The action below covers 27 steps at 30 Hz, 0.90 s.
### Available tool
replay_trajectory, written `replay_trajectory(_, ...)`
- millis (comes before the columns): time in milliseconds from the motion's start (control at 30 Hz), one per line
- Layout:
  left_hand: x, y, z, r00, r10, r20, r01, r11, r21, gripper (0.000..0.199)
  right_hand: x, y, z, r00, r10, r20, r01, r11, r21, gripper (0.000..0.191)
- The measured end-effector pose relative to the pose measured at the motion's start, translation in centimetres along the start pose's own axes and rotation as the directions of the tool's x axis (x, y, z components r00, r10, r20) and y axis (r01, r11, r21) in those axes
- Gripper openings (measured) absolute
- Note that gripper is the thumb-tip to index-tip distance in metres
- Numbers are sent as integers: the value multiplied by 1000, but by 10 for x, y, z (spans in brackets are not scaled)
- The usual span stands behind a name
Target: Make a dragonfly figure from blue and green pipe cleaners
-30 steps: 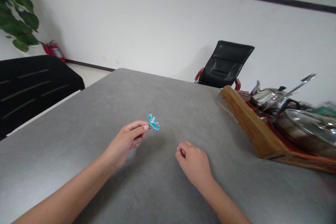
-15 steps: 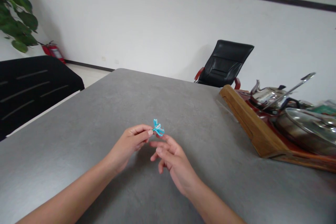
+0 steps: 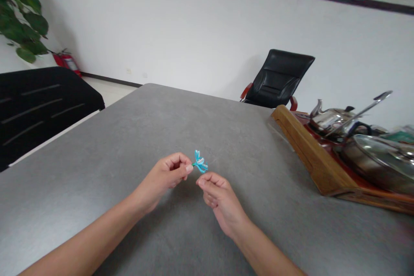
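A small turquoise artificial flower (image 3: 201,164) with sparkling pale beads on its petals is held above the grey table (image 3: 181,120). Thumb and forefinger of my left hand (image 3: 170,173) pinch it by the short green base, so its petals point right. Just below the petals, my right hand (image 3: 220,196) is closed, thumb tip against forefinger, the other fingers curled in. Whether a petal edge or some thin thing lies in that pinch is too small to tell.
On the right stands a wooden tea tray (image 3: 304,155) with a metal kettle (image 3: 333,118) and a glass-lidded pan (image 3: 378,159). A black leather chair (image 3: 278,77) is behind the table; a black mesh chair (image 3: 45,103) stands left. Fire extinguishers (image 3: 69,62) sit by the wall.
My right hand's fingers, spread before, have closed into a pinch below the petals. My left hand and the flower have shifted slightly right.
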State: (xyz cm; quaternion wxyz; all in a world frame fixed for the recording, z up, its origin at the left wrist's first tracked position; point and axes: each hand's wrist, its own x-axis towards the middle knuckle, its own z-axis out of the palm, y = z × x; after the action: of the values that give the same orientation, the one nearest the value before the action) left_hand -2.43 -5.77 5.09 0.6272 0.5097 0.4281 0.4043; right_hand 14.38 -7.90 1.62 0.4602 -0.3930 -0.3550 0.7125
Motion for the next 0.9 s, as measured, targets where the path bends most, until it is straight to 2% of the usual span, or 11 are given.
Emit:
replay_trajectory(133,-1,0,-1,997,6,83,-10,999,45,22,4,-1,-6,999,18,-29,-17,1000,10,16)
replay_trajectory(233,-3,2,-2,983,-11,185,-7,995,99,23,7,-4,-12,999,13,-34,-13,1000,-6,16)
replay_trajectory(367,-4,3,-1,926,-37,377,-14,991,130,19,8,-13,-17,998,59,0,-59,993,-98,16)
replay_trajectory(433,-5,3,-1,897,-55,439,-18,987,160,19,8,-19,-17,997,83,6,-81,985,-150,17)
replay_trajectory(533,-6,2,0,880,-82,468,-49,964,261,18,7,-27,-15,998,62,10,-57,965,-257,19)
replay_trajectory(600,-7,1,1,892,-81,445,-103,922,373,16,7,-30,-14,999,12,34,0,939,-344,20)
replay_trajectory(733,-8,-1,3,926,-9,377,-229,780,582,12,3,-34,-13,986,-139,96,169,807,-566,19)
replay_trajectory(833,-7,-3,2,941,48,334,-269,704,657,12,-7,-37,-8,962,-240,135,260,635,-727,18)
replay_trajectory(900,-6,-4,1,954,82,287,-266,672,691,14,-14,-38,-2,926,-317,204,344,493,-799,17)
